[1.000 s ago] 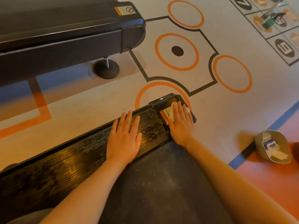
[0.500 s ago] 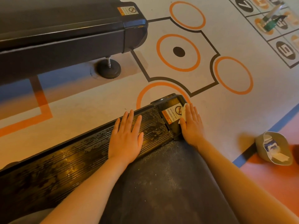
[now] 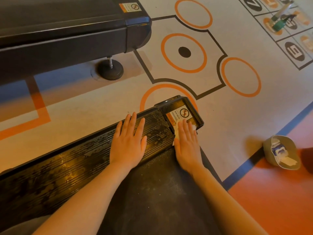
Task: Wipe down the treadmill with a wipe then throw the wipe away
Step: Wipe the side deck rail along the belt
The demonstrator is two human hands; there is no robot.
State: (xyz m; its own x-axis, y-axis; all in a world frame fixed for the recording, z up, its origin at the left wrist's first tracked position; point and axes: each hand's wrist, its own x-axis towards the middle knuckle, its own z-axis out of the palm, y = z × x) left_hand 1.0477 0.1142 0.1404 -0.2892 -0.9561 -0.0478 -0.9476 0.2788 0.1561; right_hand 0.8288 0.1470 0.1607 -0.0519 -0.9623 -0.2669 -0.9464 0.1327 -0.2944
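Observation:
The black treadmill (image 3: 67, 167) lies below me, its ribbed side rail wet and streaked, its dark belt (image 3: 157, 200) under my arms. My left hand (image 3: 128, 141) rests flat on the side rail, fingers straight. My right hand (image 3: 187, 145) presses a white wipe (image 3: 177, 131) flat against the rear end cap (image 3: 179, 106), just below its warning sticker. Most of the wipe is hidden under the fingers.
A second black treadmill (image 3: 67, 31) with a round foot (image 3: 110, 69) stands at the upper left. A small tan bin (image 3: 282, 153) holding used wipes sits on the floor to the right. A green spray bottle (image 3: 279, 19) lies at the far upper right.
My right hand slid the wipe from the end cap's right edge back toward me and left, onto the cap's near part. The left hand stayed in place on the rail.

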